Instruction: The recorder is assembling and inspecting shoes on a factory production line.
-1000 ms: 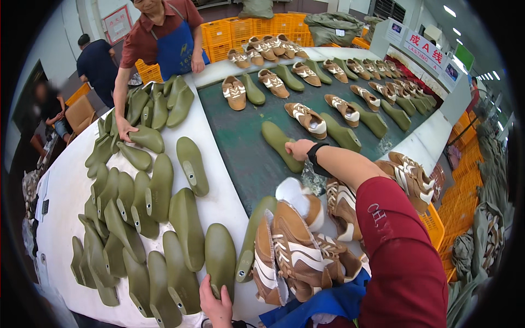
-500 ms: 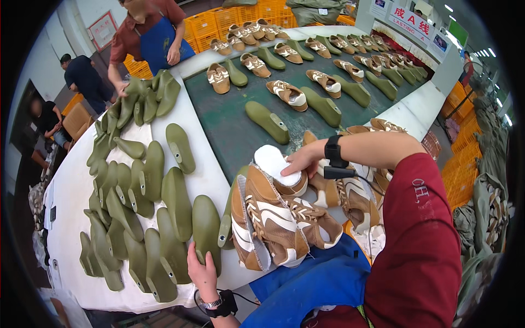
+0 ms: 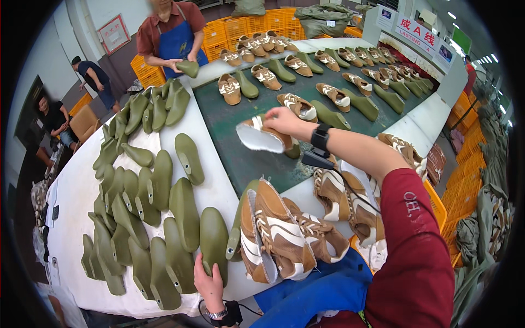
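Note:
My right hand [image 3: 281, 122] is closed on a tan-and-white shoe upper [image 3: 260, 139], gripped near its edge and tilted above the green belt [image 3: 224, 131]. The pale underside of the upper shows. At the near edge of the white table, the fingers of my left hand [image 3: 210, 281] are around the lower end of a green shoe last [image 3: 214, 235]. Just right of that last, several brown-and-white uppers [image 3: 284, 232] lean together in a pile. Another green last [image 3: 234, 243] is partly hidden behind them.
Many green lasts [image 3: 183, 213] cover the white table [image 3: 71, 202] on the left. Shoes [image 3: 333, 97] and lasts stand in pairs along the belt. Across the table, a person in a blue apron [image 3: 176, 46] holds a last [image 3: 188, 68]. Orange crates [image 3: 224, 33] line the back.
My right hand has carried the upper from above the pile out over the belt. My left hand stays at the same last. The person opposite has lifted a last off the heap.

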The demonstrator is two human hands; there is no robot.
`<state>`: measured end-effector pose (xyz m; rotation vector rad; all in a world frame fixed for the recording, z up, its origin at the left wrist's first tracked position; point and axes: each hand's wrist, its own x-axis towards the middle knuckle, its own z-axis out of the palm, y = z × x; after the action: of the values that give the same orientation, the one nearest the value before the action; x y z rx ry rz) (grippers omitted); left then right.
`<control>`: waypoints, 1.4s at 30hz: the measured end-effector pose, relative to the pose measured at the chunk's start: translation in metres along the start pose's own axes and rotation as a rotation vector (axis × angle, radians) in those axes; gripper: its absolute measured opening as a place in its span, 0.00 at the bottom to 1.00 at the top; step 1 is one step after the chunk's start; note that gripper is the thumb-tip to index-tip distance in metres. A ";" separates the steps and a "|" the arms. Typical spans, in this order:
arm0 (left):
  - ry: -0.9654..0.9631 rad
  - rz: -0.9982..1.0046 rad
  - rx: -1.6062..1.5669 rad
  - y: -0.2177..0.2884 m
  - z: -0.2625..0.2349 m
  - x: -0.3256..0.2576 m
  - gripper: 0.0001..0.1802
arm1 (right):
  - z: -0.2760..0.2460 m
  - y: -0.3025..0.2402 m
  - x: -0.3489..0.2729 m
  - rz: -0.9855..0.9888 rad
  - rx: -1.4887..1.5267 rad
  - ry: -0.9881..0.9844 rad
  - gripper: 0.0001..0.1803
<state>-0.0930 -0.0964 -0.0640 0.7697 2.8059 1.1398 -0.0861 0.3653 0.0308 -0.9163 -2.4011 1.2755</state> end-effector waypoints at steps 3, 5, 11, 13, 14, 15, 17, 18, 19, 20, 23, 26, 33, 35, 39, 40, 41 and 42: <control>0.000 -0.005 0.004 0.000 0.000 0.000 0.27 | 0.029 -0.003 0.048 -0.348 -0.527 0.143 0.21; 0.004 -0.011 -0.004 0.002 0.000 0.001 0.27 | 0.055 0.009 0.067 -0.275 -0.798 -0.055 0.22; 0.000 -0.055 0.035 0.009 -0.003 0.003 0.26 | 0.109 0.076 0.095 -0.038 -0.864 -0.306 0.25; -0.004 -0.058 0.066 0.009 -0.002 0.002 0.25 | 0.109 0.086 0.102 -0.047 -0.788 -0.218 0.25; 0.002 -0.059 0.021 0.009 -0.002 0.002 0.26 | 0.106 0.087 0.104 -0.030 -0.722 -0.113 0.26; 0.007 -0.057 -0.023 0.008 -0.002 0.002 0.27 | 0.103 0.085 0.103 -0.042 -0.662 -0.019 0.25; 0.015 -0.026 -0.013 0.006 -0.001 0.003 0.27 | 0.093 0.075 0.094 -0.101 -0.690 0.023 0.25; 0.015 0.003 -0.002 0.006 -0.001 0.004 0.26 | 0.087 0.066 0.086 -0.128 -0.717 0.068 0.25; 0.014 0.022 0.017 0.005 -0.001 0.004 0.26 | 0.077 0.054 0.080 -0.160 -0.851 0.006 0.24; 0.026 0.034 0.042 0.004 -0.001 0.005 0.26 | 0.062 0.040 0.074 -0.225 -0.738 -0.107 0.22; 0.053 0.071 0.030 0.000 0.002 0.004 0.25 | 0.016 -0.006 0.033 -0.439 -0.740 -0.317 0.23; 0.026 0.062 0.135 -0.001 0.002 0.000 0.27 | -0.035 -0.057 -0.036 -0.522 -0.600 -0.501 0.23; -0.267 0.064 0.832 0.019 -0.006 -0.001 0.42 | -0.089 -0.095 -0.214 -0.658 -0.640 -0.562 0.25; -0.335 0.099 1.154 0.025 -0.003 0.000 0.42 | -0.091 -0.078 -0.257 -0.692 -0.620 -0.575 0.26; -0.371 0.244 1.712 0.031 0.012 -0.003 0.39 | -0.075 -0.026 -0.322 -0.514 -0.463 -0.774 0.25; -0.357 0.238 1.720 0.031 0.014 -0.003 0.39 | -0.063 -0.011 -0.333 -0.511 -0.389 -0.812 0.24; -0.360 0.238 1.748 0.031 0.015 -0.003 0.40 | -0.051 0.004 -0.343 -0.445 -0.357 -0.840 0.24; -0.361 0.240 1.783 0.031 0.016 -0.003 0.40 | -0.040 0.017 -0.352 -0.388 -0.340 -0.852 0.23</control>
<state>-0.0741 -0.0685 -0.0559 1.0166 2.6555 -1.6887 0.2094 0.1715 0.0583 0.1224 -3.2805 1.2758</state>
